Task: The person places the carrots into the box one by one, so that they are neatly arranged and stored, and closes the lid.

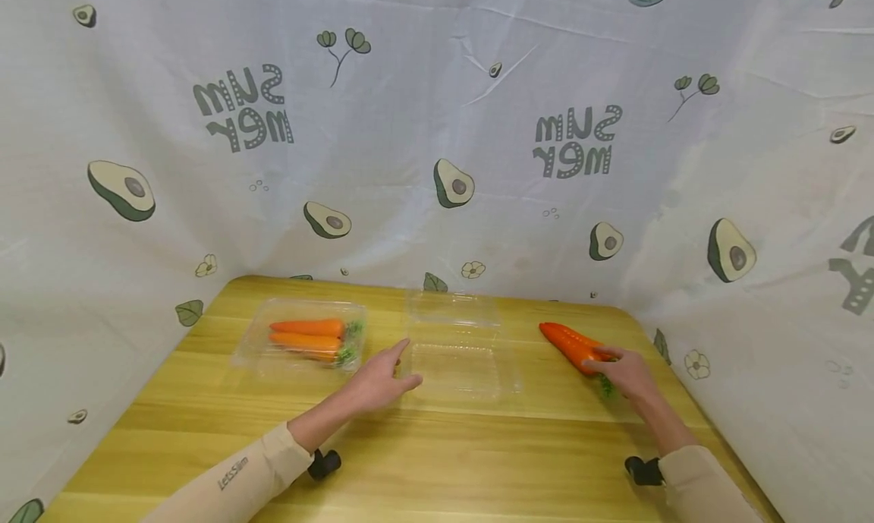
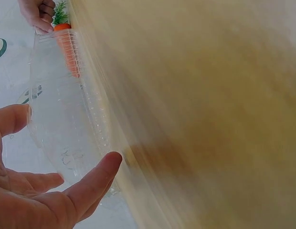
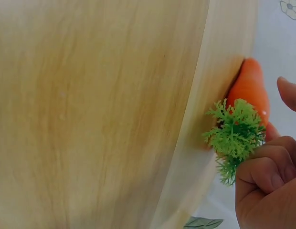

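Observation:
An unfolded clear plastic clamshell box (image 1: 454, 367) lies mid-table, its lid folded back toward the curtain. My left hand (image 1: 378, 379) is at its left side with fingers and thumb spread. In the left wrist view the fingertips (image 2: 112, 162) are right by the clear walls. On the right, orange carrots (image 1: 567, 343) with leafy green tops (image 3: 236, 129) lie on the table. My right hand (image 1: 624, 373) reaches over their leafy end. The right wrist view has the thumb apart from the carrot, one fingertip at its end, and the other fingers bent.
Another clear plastic box (image 1: 273, 307) at the left contains two carrots (image 1: 307, 328) with green tops. A wooden table (image 1: 437, 462) carries everything, and a white printed curtain (image 1: 396, 128) hangs along its back and sides. Black camera mounts (image 1: 324, 464) are on both wrists.

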Demonstrator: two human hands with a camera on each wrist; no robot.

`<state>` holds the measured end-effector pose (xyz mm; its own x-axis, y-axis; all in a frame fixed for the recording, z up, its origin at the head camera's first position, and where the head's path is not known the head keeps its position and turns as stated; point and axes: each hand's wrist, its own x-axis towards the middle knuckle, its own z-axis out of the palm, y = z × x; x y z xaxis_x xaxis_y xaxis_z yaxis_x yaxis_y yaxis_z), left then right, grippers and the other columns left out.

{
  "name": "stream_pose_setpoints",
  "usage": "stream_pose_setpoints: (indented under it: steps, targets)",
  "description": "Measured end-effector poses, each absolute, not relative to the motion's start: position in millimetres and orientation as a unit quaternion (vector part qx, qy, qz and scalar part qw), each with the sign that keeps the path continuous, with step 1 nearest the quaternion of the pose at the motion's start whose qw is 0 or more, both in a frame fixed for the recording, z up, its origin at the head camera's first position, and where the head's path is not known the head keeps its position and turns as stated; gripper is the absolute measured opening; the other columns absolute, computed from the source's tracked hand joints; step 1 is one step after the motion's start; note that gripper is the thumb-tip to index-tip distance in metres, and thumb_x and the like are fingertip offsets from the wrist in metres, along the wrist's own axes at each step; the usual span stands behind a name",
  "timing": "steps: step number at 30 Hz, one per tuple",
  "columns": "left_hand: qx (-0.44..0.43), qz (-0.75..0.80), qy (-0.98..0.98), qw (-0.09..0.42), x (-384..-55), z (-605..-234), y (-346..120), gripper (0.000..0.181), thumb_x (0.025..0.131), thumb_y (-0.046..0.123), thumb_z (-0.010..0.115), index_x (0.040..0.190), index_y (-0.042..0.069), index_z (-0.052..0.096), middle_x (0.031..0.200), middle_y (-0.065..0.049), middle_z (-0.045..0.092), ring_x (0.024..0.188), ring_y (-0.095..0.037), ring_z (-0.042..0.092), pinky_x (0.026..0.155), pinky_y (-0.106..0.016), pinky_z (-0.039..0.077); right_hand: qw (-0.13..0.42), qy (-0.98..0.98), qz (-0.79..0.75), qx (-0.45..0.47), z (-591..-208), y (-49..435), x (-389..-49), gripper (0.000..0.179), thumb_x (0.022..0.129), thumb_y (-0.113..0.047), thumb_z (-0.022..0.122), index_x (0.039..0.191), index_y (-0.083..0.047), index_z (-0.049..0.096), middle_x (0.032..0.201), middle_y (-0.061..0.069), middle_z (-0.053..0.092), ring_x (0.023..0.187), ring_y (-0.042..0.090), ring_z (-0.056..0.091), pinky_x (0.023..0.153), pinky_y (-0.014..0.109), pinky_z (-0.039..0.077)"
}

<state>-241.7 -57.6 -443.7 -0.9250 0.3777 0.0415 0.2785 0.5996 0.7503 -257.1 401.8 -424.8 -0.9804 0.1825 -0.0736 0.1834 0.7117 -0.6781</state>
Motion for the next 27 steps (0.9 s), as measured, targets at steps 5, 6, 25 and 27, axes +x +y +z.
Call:
stream_pose_setpoints:
  steps: [5,6,25,27]
  targets:
    - [0.183,0.403,0.895,0.058,-242.3,-443.7,-57.4,0.078,0.098,0.039,0.064,0.159,0.007,0.028,0.150,-0.022,0.048,0.132,-0.037,0.053,0.103,-0.056,0.046,0.009,0.932,-0.348,0.104,-420.9,401.7,-256.5,0.076,0.092,-0.039,0.071,0.146,0.009,0.045,0.133,0.040,0.049,0.071,0.035,0.051,0.065,0.040,0.046]
    - [0.182,0.403,0.895,0.058,-242.3,-443.5,-57.4,0.078,0.098,0.039,0.064,0.159,0.007,0.028,0.150,-0.022,0.048,0.132,-0.037,0.053,0.104,-0.056,0.046,0.009,0.934,-0.343,0.104,-420.5,401.3,-256.3,0.076,0.092,-0.038,0.071,0.145,0.010,0.045,0.145,0.041,0.039,0.086,0.044,0.055,0.075,0.046,0.049]
    - [0.183,0.397,0.898,0.053,-242.7,-444.0,-56.8,0.077,0.099,0.039,0.063,0.159,0.007,0.028,0.150,-0.023,0.048,0.134,-0.039,0.051,0.106,-0.058,0.043,0.023,0.944,-0.315,0.095,-423.2,400.9,-259.9,0.076,0.091,-0.037,0.072,0.141,0.015,0.048,0.147,0.043,0.034,0.130,0.057,0.040,0.103,0.060,0.042]
    - [0.181,0.397,0.898,0.053,-242.1,-444.4,-56.9,0.077,0.099,0.039,0.063,0.159,0.007,0.028,0.149,-0.023,0.048,0.133,-0.039,0.051,0.106,-0.058,0.044,0.024,0.946,-0.310,0.092,-423.2,400.7,-260.3,0.076,0.091,-0.039,0.072,0.140,0.015,0.049,0.147,0.044,0.034,0.129,0.056,0.041,0.101,0.058,0.044]
